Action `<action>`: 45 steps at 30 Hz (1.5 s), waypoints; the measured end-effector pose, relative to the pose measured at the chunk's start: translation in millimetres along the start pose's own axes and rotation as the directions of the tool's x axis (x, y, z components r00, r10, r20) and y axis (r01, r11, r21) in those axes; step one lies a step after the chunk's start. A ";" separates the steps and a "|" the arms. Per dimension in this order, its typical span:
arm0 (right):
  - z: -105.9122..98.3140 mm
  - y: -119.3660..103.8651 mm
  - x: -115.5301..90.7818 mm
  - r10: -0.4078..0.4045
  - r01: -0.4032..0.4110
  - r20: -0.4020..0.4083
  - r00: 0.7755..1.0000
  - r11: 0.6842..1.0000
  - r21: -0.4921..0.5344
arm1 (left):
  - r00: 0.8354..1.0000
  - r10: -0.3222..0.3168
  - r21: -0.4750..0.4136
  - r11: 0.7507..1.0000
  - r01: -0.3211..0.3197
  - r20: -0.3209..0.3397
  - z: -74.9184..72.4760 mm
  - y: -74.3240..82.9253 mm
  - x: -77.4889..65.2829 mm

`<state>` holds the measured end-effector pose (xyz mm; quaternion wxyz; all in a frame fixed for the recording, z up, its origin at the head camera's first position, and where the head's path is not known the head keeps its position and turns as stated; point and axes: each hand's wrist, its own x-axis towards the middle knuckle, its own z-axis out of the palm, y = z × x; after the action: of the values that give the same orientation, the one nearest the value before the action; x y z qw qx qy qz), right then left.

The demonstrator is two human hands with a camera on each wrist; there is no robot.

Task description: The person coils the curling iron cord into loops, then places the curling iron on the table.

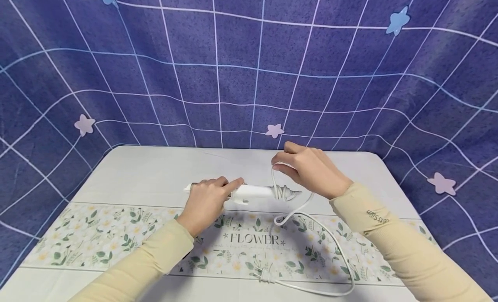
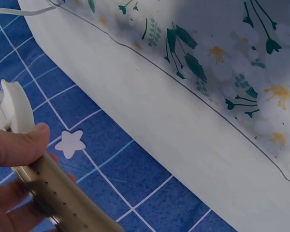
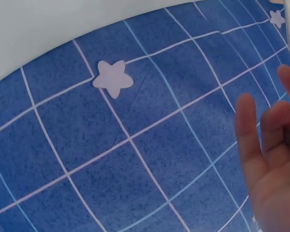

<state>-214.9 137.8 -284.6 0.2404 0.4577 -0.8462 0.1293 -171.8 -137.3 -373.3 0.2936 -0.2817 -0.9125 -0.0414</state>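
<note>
A white curling iron (image 1: 254,191) is held level above the table, and my left hand (image 1: 206,202) grips it around its left part. The left wrist view shows its gold perforated barrel (image 2: 70,200) under the fingers and a white lever (image 2: 20,108) by the thumb. The white cord (image 1: 279,192) is looped around the handle's right end. Raised to the right of that end, my right hand (image 1: 311,170) pinches the cord between thumb and fingers. From there the loose cord curves down to the plug (image 1: 266,275), which lies near the front of the table.
A white table (image 1: 155,163) carries a floral band (image 1: 116,232) with the word FLOWER across its middle. Behind and around the sides hangs a blue curtain (image 1: 241,85) with a grid of lines and stars.
</note>
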 end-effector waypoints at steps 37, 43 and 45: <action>33.3 37.7 -7.0 0.043 -0.043 -0.040 0.998 0.999 -0.007 | 0.999 -0.028 -0.305 0.952 0.016 -0.037 -12.1 -14.1 4.2; 49.3 22.5 -18.4 0.194 -0.197 0.042 0.980 0.977 0.080 | 0.994 -0.110 -0.282 0.954 0.098 -0.025 -12.7 -10.1 6.4; 56.3 17.6 -23.7 0.200 -0.202 0.040 0.979 0.977 0.065 | 0.990 -0.141 -0.271 0.954 0.128 -0.029 -12.5 -9.1 7.4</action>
<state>-234.8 139.6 -345.0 0.1962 0.3799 -0.8870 0.1742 -175.3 -144.4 -358.0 0.2708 -0.2551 -0.9083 -0.1912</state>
